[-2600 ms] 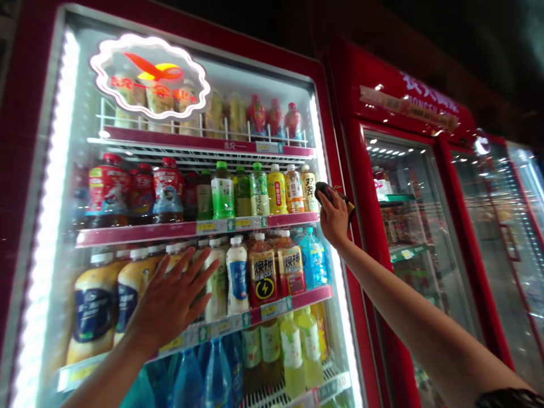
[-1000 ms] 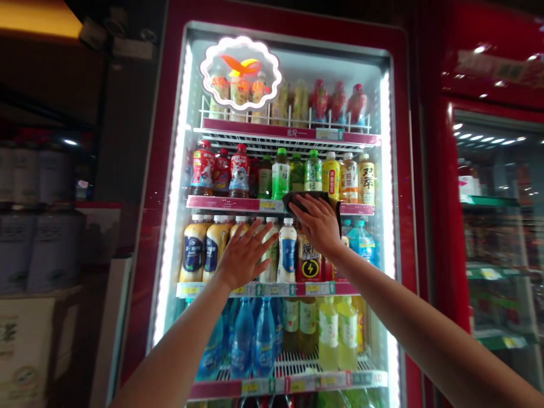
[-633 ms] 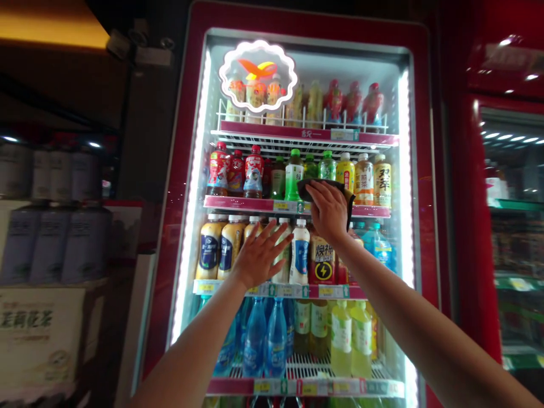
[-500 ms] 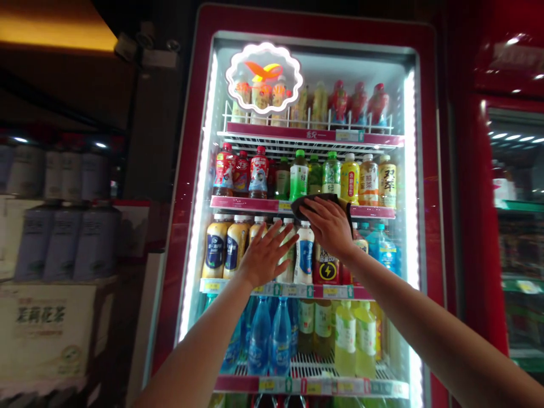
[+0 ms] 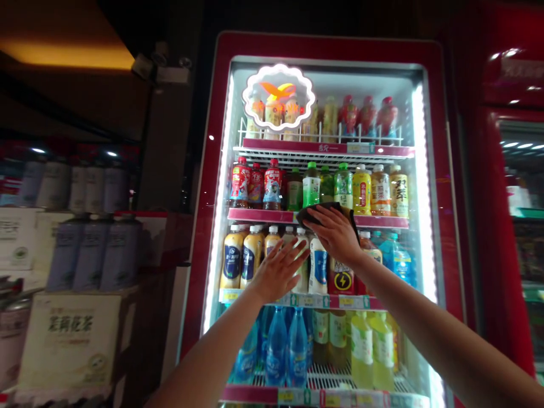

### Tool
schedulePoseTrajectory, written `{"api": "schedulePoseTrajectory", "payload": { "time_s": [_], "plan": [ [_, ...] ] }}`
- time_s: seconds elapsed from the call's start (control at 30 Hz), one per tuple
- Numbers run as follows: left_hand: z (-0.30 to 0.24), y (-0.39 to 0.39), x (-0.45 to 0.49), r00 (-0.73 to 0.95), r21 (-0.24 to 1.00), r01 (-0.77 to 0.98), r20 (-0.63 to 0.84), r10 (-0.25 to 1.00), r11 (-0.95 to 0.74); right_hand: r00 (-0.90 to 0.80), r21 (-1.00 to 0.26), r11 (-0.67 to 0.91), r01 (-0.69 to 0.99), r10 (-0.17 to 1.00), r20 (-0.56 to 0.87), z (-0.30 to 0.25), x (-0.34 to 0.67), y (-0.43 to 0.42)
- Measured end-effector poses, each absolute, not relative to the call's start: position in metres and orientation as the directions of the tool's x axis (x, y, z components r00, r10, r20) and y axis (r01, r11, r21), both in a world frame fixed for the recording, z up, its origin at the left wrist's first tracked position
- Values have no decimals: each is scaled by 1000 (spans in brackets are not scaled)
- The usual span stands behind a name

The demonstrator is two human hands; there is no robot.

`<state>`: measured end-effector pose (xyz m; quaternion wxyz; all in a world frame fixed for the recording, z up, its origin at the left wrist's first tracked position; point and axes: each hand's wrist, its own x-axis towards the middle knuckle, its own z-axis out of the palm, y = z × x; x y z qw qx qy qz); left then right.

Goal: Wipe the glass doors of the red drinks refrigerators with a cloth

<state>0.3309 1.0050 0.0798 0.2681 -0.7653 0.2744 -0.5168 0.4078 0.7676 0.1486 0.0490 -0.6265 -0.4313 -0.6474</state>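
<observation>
A red drinks fridge [image 5: 215, 102] with a glass door [image 5: 327, 340] stands in front of me, its lit shelves full of bottles. My left hand [image 5: 278, 272] lies flat on the glass with fingers spread, over the white-capped bottles of the third shelf. My right hand [image 5: 338, 232] presses a dark cloth [image 5: 306, 213] flat against the glass at the level of the second shelf's edge. The cloth shows above and beside the fingers.
Stacked cardboard cartons [image 5: 70, 334] and packs of grey-blue bottles [image 5: 93, 249] fill the left. A second red fridge [image 5: 510, 226] stands at the right. A glowing logo sign [image 5: 278, 96] hangs at the door's top.
My right hand has carried the cloth from the door's right edge leftward to the middle of the glass, shifting up and down there. The left hand stayed flat on the glass. My view has pulled back.
</observation>
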Motion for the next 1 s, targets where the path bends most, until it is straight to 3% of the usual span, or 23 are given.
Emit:
{"api": "schedulePoseTrajectory", "payload": {
  "time_s": [0.1,0.27,0.33,0.43,0.5,0.57,0.7,0.77,0.83,0.93,1.0],
  "plan": [
    [74,1033,311,323,-719,-129,621,-714,-683,-219,496,-621,606,469,856,146,412,750],
    [66,1078,285,361,-734,-55,618,-699,-677,-202,210,-776,595,108,973,165,410,794],
    [66,1089,279,374,-740,-43,611,-698,-671,-201,243,-775,584,152,968,162,401,816],
    [63,1102,274,380,-736,-47,612,-693,-676,-218,434,-686,584,382,898,142,389,821],
    [59,1109,274,388,-715,-60,627,-676,-697,-229,495,-634,595,457,860,131,389,808],
    [53,1114,276,400,-694,-77,636,-659,-716,-241,469,-635,613,416,877,133,394,796],
    [45,1119,282,403,-682,-84,643,-651,-726,-247,292,-701,650,168,954,160,402,820],
    [43,1120,285,388,-684,-83,647,-656,-724,-241,247,-716,653,114,964,169,397,850],
    [43,1121,288,366,-690,-93,647,-669,-718,-243,308,-701,644,195,950,165,389,874],
    [43,1122,290,344,-690,-115,648,-680,-715,-263,485,-620,617,418,869,145,377,878],
    [41,1122,291,340,-680,-121,655,-674,-723,-273,542,-585,604,486,830,134,374,864]
  ]
}}
